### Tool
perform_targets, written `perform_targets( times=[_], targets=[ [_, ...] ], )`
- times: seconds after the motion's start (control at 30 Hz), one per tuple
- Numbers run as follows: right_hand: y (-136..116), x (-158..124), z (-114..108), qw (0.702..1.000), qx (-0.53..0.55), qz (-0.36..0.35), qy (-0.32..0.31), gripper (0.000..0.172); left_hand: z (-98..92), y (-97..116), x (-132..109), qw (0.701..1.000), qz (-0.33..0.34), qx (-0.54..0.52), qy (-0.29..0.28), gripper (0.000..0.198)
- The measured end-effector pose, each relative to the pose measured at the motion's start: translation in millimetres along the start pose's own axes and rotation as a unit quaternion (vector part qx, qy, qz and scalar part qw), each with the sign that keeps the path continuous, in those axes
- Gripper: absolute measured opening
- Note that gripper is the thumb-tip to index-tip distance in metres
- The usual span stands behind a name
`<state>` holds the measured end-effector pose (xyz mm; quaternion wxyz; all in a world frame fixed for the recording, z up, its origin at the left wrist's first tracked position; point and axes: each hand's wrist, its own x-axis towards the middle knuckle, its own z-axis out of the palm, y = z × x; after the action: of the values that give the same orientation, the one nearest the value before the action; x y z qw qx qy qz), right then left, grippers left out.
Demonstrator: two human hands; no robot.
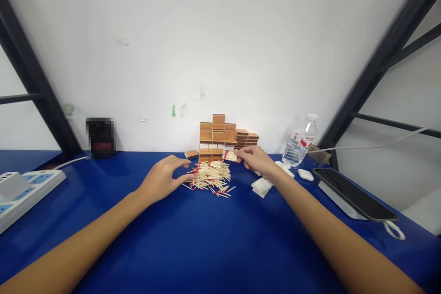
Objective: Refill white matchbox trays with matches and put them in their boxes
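A loose heap of red-tipped matches (211, 175) lies on the blue table (206, 243). At the heap's left edge my left hand (166, 178) is open, thumb and fingers apart, with no match visible between them. My right hand (257, 160) pinches a small white matchbox tray (230, 155) by its right end; matches with red heads lie in it. Behind the heap, orange-brown matchboxes (218, 135) are stacked several rows high against the wall. One more matchbox (191, 154) lies flat just left of the stack.
Crumpled white paper (262, 187) lies beneath my right forearm. Farther right are a water bottle (301, 141), a white earphone case (305, 174) and a phone (354, 193) on a white block. A power strip (51, 178) sits at the left, and a blurred dark object (101, 138) stands near the wall.
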<state>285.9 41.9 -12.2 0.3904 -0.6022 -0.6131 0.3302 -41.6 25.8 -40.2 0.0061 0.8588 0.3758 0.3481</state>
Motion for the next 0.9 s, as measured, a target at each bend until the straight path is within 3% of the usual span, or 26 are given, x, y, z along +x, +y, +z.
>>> perform_targets(
  times=[0.13,0.3,0.53,0.7,0.9],
  targets=[
    [15,7,-10,0.996,-0.078,-0.047,-0.004,0.039,-2.1,-14,-1,1.000,-0.016,0.020,0.001,0.038],
    [27,13,-14,0.988,-0.149,-0.048,-0.006,0.025,-3.4,-20,-1,0.999,-0.021,0.027,-0.007,0.035],
    [23,7,-14,0.980,-0.175,-0.068,-0.067,0.025,-5.4,-15,0,0.999,-0.025,0.023,-0.033,0.033],
    [10,-5,-12,0.944,-0.299,-0.132,-0.040,0.017,-6.2,-17,-1,0.999,-0.024,0.029,-0.034,0.036],
    [-5,-18,-1,0.892,-0.426,-0.149,-0.012,0.012,-7.1,-18,0,0.998,-0.027,0.034,-0.038,0.036]
  ],
)
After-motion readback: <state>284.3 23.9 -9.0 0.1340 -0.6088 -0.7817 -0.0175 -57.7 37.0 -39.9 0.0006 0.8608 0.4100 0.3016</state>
